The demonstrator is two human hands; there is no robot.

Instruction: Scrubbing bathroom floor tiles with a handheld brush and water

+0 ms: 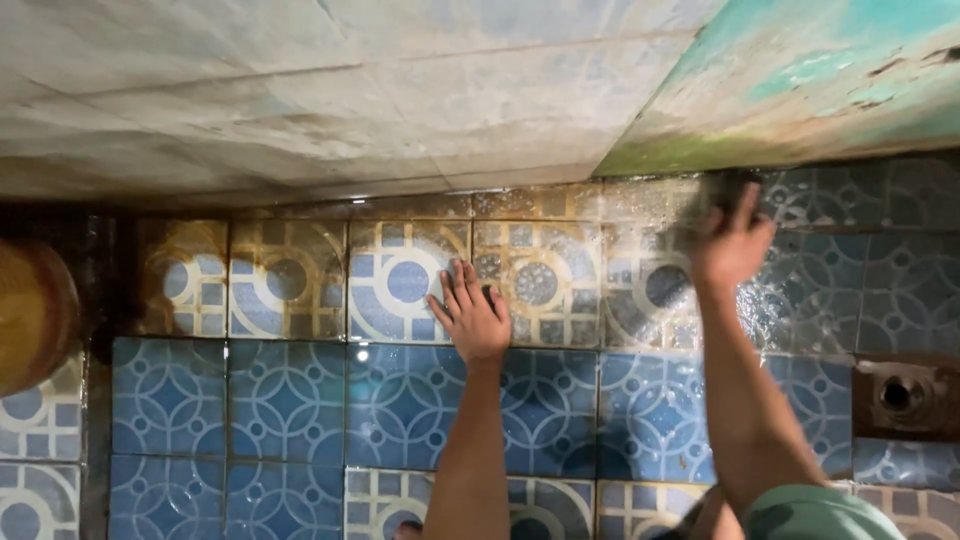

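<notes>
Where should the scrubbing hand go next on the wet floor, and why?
Probably a short stroke toward the left hand. The right hand presses a dark scrubber at the wall's foot, where foam covers the tiles. The patterned tiles further left look brown and stained.

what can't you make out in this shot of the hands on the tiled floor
Head view only:
- Whatever the right hand holds against the wet tiles: blurred by motion and covered by the fingers, so its grip is unclear.
- The round brown object: cut off by the left edge.
- Inside the floor drain: too dark and small.
- The tile under the left hand: covered by the flat palm.
</notes>
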